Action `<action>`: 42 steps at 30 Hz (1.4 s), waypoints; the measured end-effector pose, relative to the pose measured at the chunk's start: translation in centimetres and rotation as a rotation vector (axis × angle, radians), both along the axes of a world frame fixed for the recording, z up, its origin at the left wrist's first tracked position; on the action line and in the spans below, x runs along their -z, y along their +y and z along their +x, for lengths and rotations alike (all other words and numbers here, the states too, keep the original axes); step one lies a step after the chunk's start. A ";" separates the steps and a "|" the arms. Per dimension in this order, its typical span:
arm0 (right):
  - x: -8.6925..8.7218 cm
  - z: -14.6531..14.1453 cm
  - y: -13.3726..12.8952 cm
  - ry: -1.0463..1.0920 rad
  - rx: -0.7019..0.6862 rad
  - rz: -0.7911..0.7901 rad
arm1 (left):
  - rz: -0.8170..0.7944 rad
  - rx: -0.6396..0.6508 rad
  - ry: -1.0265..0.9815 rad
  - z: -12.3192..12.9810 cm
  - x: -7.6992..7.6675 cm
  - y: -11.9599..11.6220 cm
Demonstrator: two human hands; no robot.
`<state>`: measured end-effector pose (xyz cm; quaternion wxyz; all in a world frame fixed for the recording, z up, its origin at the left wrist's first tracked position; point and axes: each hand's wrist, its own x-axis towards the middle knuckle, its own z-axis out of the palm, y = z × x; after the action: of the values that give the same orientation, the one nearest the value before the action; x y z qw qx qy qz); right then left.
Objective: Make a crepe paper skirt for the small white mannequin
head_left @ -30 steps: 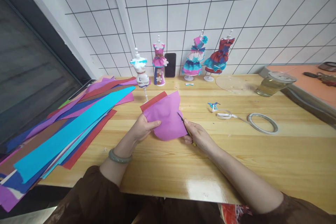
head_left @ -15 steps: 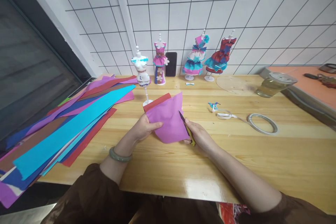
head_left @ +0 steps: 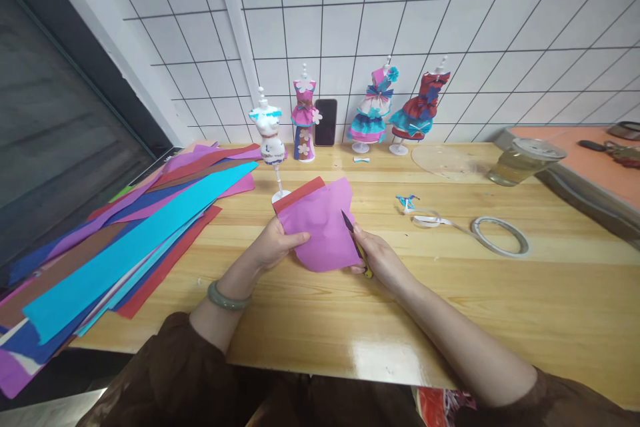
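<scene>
A purple sheet [head_left: 325,233] lies over a red piece [head_left: 303,193], whose edge shows at the upper left. My left hand [head_left: 277,241] pinches both at their left side, thumb on top. My right hand [head_left: 377,257] is closed round dark-bladed scissors with yellow handles [head_left: 369,271], and its fingers touch the purple sheet's right edge. The scissor blades rest over the sheet, pointing up and left. Just behind the sheets stands a mostly white mini dress form [head_left: 270,130] with bits of blue at its top.
Coloured strips [head_left: 145,213] pile up at the left. Dressed forms [head_left: 305,113] and a phone [head_left: 326,122] stand by the wall. A tape roll [head_left: 500,236], a small blue bow [head_left: 409,201] and a lidded cup [head_left: 520,160] are to the right.
The purple sheet's upper right corner has shifted slightly right and now looks more rounded. Both hands have stayed almost in place.
</scene>
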<state>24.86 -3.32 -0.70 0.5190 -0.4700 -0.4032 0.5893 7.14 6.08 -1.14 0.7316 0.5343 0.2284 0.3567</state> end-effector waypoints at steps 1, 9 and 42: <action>0.0 0.0 0.0 -0.001 -0.001 0.001 | -0.001 0.002 0.001 0.0 0.0 0.0; 0.1 -0.1 0.1 0.029 0.013 -0.008 | 0.003 0.012 0.002 -0.1 0.2 0.1; 0.2 -0.1 0.3 0.090 0.083 -0.074 | -0.025 0.025 0.080 0.0 0.2 -0.4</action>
<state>24.73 -3.07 -0.88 0.5429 -0.4782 -0.3373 0.6024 7.12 5.65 -1.34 0.7330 0.5418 0.2550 0.3228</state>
